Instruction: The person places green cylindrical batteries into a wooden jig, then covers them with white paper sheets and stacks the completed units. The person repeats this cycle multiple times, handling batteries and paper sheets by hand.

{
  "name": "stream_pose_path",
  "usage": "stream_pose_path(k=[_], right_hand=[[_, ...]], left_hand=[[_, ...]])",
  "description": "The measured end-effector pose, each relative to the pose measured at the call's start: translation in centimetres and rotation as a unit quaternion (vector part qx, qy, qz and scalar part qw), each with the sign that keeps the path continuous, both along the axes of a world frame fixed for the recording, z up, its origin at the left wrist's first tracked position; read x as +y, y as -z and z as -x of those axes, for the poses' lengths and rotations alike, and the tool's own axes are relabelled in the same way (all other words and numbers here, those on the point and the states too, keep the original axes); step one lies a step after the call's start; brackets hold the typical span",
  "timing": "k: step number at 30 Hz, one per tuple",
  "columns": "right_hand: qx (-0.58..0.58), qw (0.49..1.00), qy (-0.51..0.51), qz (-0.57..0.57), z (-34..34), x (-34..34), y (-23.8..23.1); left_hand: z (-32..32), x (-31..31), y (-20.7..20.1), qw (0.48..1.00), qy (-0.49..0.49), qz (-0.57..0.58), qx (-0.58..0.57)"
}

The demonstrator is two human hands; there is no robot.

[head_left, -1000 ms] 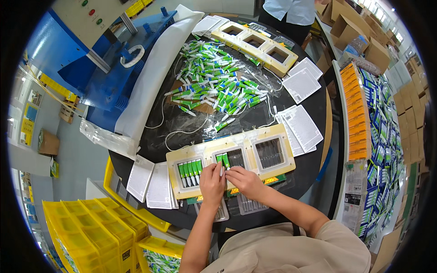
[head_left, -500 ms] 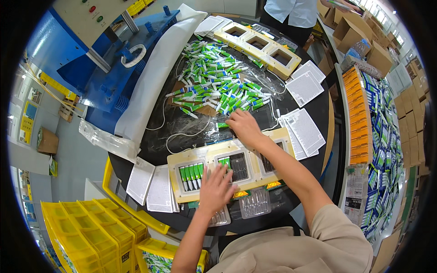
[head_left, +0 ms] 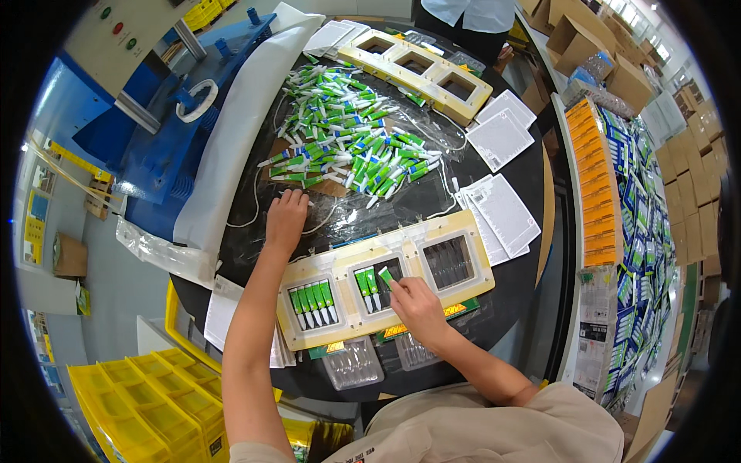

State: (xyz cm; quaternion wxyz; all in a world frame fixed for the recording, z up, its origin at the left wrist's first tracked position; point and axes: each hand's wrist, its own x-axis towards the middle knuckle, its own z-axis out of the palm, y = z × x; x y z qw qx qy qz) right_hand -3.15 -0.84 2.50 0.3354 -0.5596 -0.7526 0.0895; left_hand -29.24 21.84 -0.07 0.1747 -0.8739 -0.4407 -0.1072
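My right hand pinches a small green tube over the middle window of a cream three-window frame. Two green tubes with white caps lie side by side in that window. Several more tubes fill a row in the left window, and the right window holds a clear blister tray with no tubes. My left hand is at the near edge of a heap of tubes, its fingers closed; a white cap tip pokes out beside them, the rest of that tube hidden.
A second three-window frame lies across the table's far side. Printed white cards are stacked at the right, with blue machinery at the left. Yellow crates stand lower left. A person stands opposite.
My left hand has gone from the frame to the heap's near edge. My right hand has come back from the heap with a tube to the middle window, which holds another tube.
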Motion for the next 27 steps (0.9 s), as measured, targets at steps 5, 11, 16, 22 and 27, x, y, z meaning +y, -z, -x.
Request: stream_pose_path(k=[5, 11, 16, 22, 27], right_hand=[[0.006, 1.0, 0.006, -0.018, 1.5, 0.3, 0.2], [0.025, 0.996, 0.021, -0.082, -1.6, 10.6, -1.3], [-0.214, 0.97, -0.115, -0.008, -3.0, 21.3, 1.1], [0.022, 0.998, -0.051, -0.028, -5.8, 15.7, -1.5], [0.299, 0.945, 0.04, 0.128, -8.0, 5.7, -3.5]], left_hand=[[-0.1, -3.1, -0.9, 0.995, -0.026, -0.03, -0.09], [-1.7, -10.1, -4.0, 0.66, -0.139, 0.265, -0.689], [-5.8, -18.0, -6.4, 0.405, -0.181, 0.392, -0.806], [-11.4, -23.6, -6.8, 0.799, 0.024, 0.267, -0.539], [-12.7, -23.3, -4.9, 0.95, 0.149, 0.131, -0.242]])
